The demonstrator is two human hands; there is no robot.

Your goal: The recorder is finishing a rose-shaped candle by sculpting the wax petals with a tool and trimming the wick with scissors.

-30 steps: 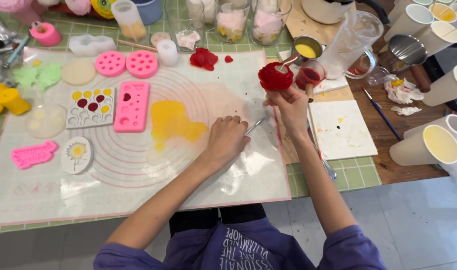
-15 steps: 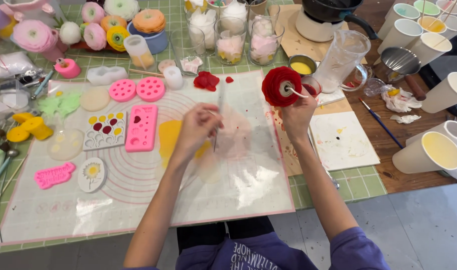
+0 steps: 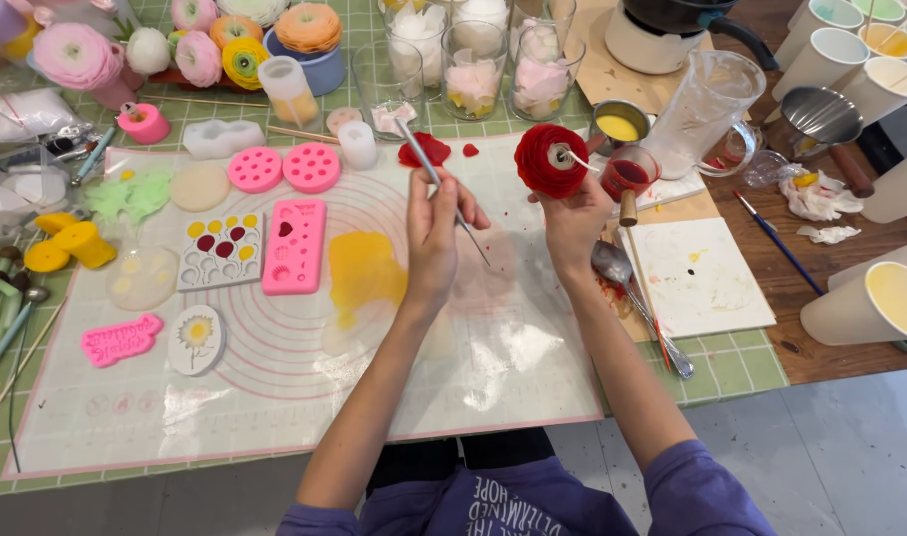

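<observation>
Right hand has its fingers clamped round a red flower, held up just above the clear mat's far right corner. Left hand pinches a thin metal tool over the mat, just left of the flower.

Left of the hands: tall pink mould, white tray mould holding red and yellow fills, two round pink moulds, sunflower disc, pink lettered mould, yellow wax blocks. Directly below the hands: yellow smear on the translucent mat. Beyond them: glass jars of pale petals, wax flowers. To their right: metal spoon, white tile, blue-handled brush, paper cups, measuring jug.
</observation>
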